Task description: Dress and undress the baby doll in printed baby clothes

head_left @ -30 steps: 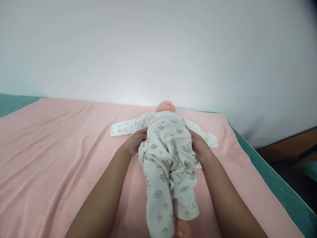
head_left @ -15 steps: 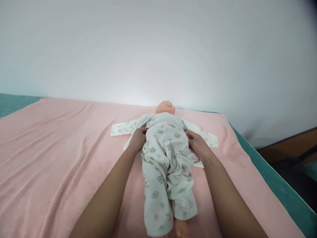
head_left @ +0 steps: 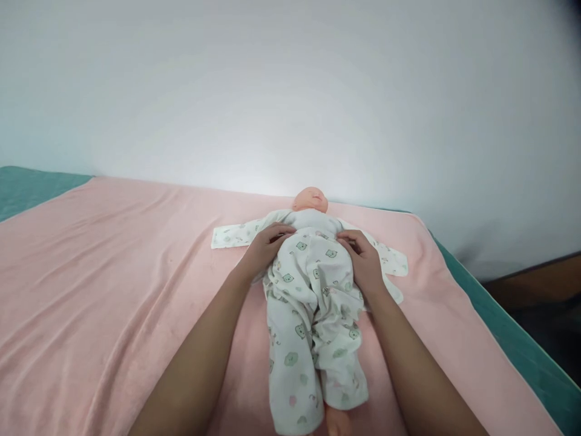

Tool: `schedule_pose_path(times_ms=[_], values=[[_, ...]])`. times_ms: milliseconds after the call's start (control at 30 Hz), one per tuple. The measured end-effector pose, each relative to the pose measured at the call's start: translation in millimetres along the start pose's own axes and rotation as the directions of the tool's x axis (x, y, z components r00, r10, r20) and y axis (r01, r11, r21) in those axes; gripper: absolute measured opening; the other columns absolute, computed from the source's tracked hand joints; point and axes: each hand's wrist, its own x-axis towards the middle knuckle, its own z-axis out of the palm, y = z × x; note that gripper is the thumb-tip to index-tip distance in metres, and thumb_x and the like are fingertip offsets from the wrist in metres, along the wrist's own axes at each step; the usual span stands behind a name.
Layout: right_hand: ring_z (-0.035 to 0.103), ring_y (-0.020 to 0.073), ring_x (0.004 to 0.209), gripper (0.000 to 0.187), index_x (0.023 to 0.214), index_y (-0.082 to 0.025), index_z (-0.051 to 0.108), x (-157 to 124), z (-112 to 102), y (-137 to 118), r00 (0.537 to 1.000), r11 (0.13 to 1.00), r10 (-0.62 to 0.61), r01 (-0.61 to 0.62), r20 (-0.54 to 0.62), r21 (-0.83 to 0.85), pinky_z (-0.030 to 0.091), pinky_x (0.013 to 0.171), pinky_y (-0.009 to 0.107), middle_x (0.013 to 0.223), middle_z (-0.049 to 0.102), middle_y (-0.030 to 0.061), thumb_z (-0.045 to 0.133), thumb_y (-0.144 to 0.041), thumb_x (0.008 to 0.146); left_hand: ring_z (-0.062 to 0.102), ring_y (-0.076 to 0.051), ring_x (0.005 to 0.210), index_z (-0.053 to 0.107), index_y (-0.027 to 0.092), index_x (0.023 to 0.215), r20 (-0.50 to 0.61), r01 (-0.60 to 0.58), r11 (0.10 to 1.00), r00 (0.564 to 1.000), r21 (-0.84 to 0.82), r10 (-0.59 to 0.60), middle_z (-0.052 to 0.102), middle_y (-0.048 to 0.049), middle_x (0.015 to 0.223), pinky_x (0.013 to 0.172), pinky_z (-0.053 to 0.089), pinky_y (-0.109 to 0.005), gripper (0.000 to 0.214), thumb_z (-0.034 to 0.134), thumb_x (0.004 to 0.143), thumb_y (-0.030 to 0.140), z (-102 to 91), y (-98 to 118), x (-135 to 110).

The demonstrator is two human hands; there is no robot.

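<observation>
A baby doll (head_left: pixel 311 198) lies on its back, its head toward the wall and one foot showing at the bottom. It wears white printed trousers (head_left: pixel 297 303), pulled high over its belly, and a long-sleeved white top (head_left: pixel 236 234) with the sleeves spread out sideways. My left hand (head_left: pixel 269 247) has its fingers closed on the waistband at the left side of the belly. At the right side, my right hand (head_left: pixel 365 260) pinches the same waistband between thumb and fingers. The fingertips are partly hidden against the cloth.
A pink blanket (head_left: pixel 149 290), creased on the left, lies under the doll. Green bedding (head_left: pixel 512 339) shows past its right edge and at the far left corner. A pale wall (head_left: pixel 272 97) rises behind. Something brown (head_left: pixel 540 281) stands beyond the bed at the right.
Both hands have moved from the doll's sides up onto the front of the waistband. The view has shifted slightly, so the doll sits a little further right.
</observation>
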Motion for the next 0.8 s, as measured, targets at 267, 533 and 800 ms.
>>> schedule_pose_path(times_ms=[267,533,800], values=[[0.045,0.0146,0.073,0.022,0.076,-0.022,0.055,17.7,-10.7,-6.3,0.95,0.998,0.017,0.004,0.312,-0.065,0.037,0.068,0.027,0.084,0.053,-0.001,0.062,-0.042,0.079,0.047,-0.014,0.073,0.051,0.018,0.074,0.218,-0.019,0.976,0.975,0.216,-0.029,0.053,0.0004,0.08,0.066,0.038,-0.027,0.03,0.051,0.083,0.047,-14.3,6.8,16.8],[0.042,0.0139,0.057,0.031,0.073,-0.022,0.05,58.5,2.1,2.2,0.969,0.96,0.182,-0.139,0.166,-0.244,0.033,0.057,0.026,0.06,0.049,-0.0049,0.052,-0.052,0.08,0.048,-0.016,0.068,0.04,0.022,0.078,-0.095,0.127,0.889,0.991,0.44,-0.095,0.05,0.0024,0.068,0.063,0.034,-0.027,0.017,0.043,0.089,0.035,7.2,-11.0,55.7],[0.048,0.0161,0.069,0.029,0.08,-0.023,0.057,50.5,12.0,17.1,0.991,0.983,0.084,-0.065,0.108,-0.17,0.037,0.063,0.027,0.076,0.057,-0.0005,0.055,-0.052,0.08,0.053,-0.022,0.091,0.041,0.021,0.082,-0.091,-0.103,0.715,0.969,0.691,0.228,0.058,-0.0083,0.098,0.075,0.039,-0.031,0.013,0.04,0.092,0.029,19.3,-33.1,62.0]])
